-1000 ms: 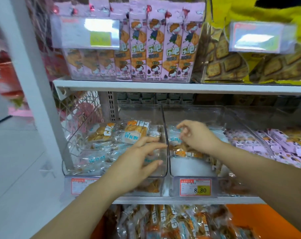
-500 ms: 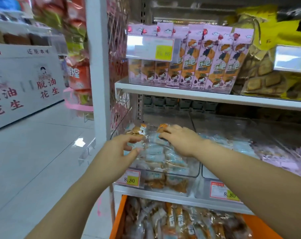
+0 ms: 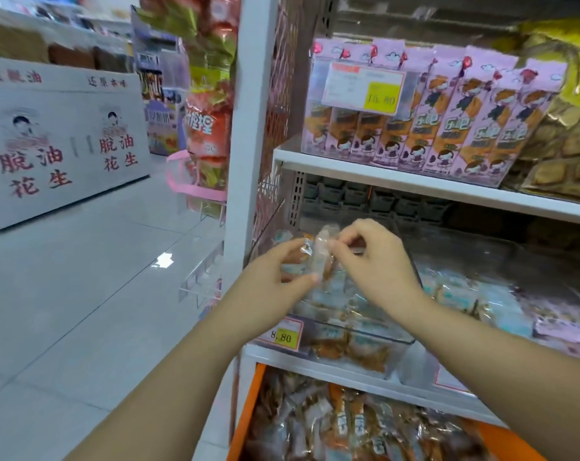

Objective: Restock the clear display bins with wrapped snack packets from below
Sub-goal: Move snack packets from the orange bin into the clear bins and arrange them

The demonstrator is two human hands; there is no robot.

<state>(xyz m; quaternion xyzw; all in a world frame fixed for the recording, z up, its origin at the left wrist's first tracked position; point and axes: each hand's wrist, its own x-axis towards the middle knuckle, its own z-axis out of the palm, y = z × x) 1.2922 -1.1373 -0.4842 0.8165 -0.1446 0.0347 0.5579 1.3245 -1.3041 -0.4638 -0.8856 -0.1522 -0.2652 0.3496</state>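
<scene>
Pinching a wrapped packet (image 3: 319,261) with both left hand (image 3: 275,277) and right hand (image 3: 376,261), upright, just above the clear bin (image 3: 358,332). Best to lay it flat inside that bin, behind its front wall, then loosen both pinches together.

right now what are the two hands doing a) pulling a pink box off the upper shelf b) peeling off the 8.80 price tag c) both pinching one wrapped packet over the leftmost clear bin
C: the left hand and right hand each pinch the same wrapped packet, held above the clear bin.
</scene>
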